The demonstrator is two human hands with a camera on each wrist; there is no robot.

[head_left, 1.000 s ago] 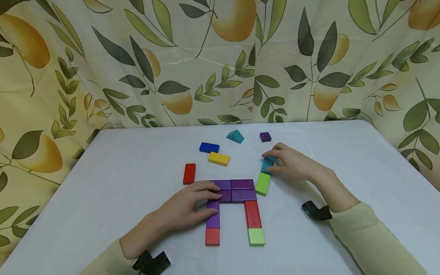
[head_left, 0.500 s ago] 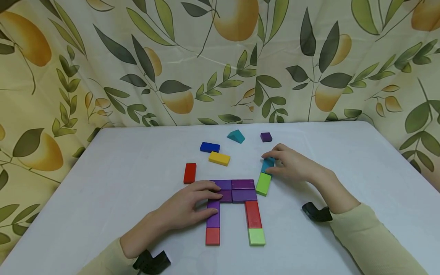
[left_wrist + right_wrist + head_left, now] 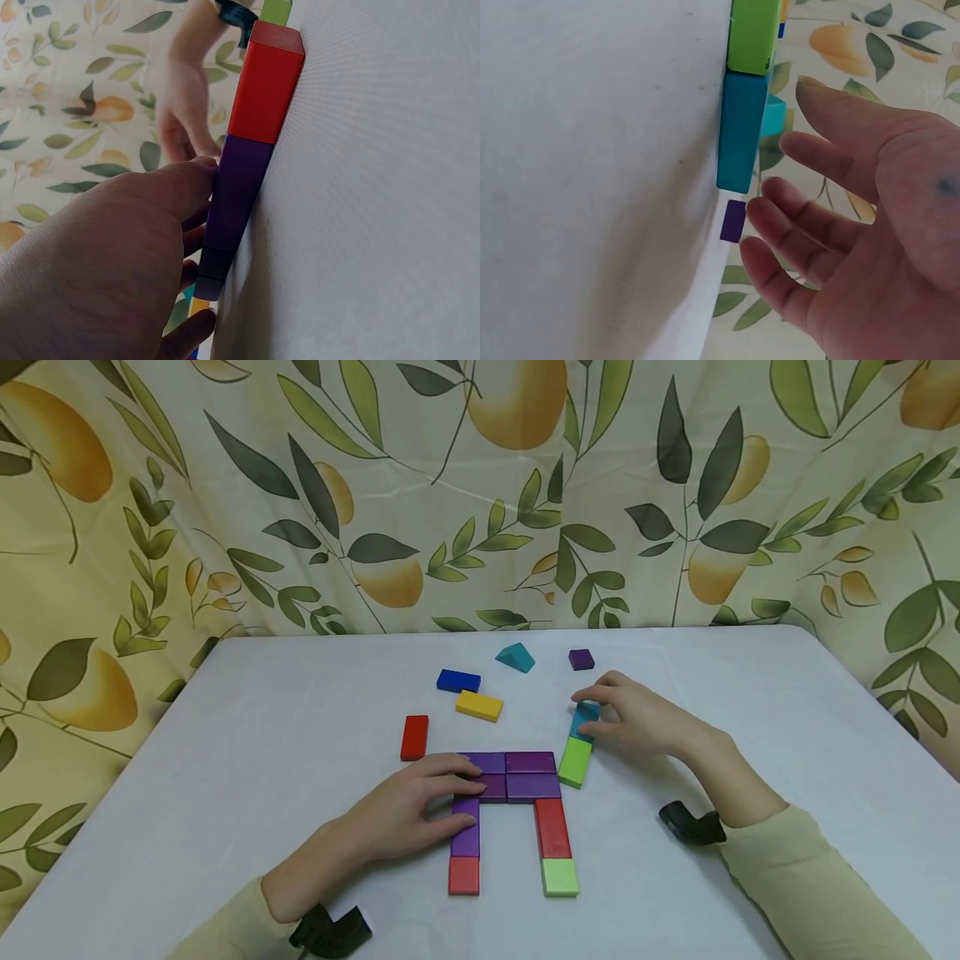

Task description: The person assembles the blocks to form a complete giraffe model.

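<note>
Evidently, almost nothing has shifted over the last second, so the layout stands unchanged: right of centre, the right hand (image 3: 641,714), fingers parted, frames the blue block (image 3: 584,720), contact hard to judge; mid-frame, the left hand (image 3: 408,802), fingers relaxed, rests on the purple blocks (image 3: 492,764).

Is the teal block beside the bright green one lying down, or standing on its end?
Lying down: in the right wrist view, the teal block runs lengthwise along the table, one end meeting the bright green block.
</note>
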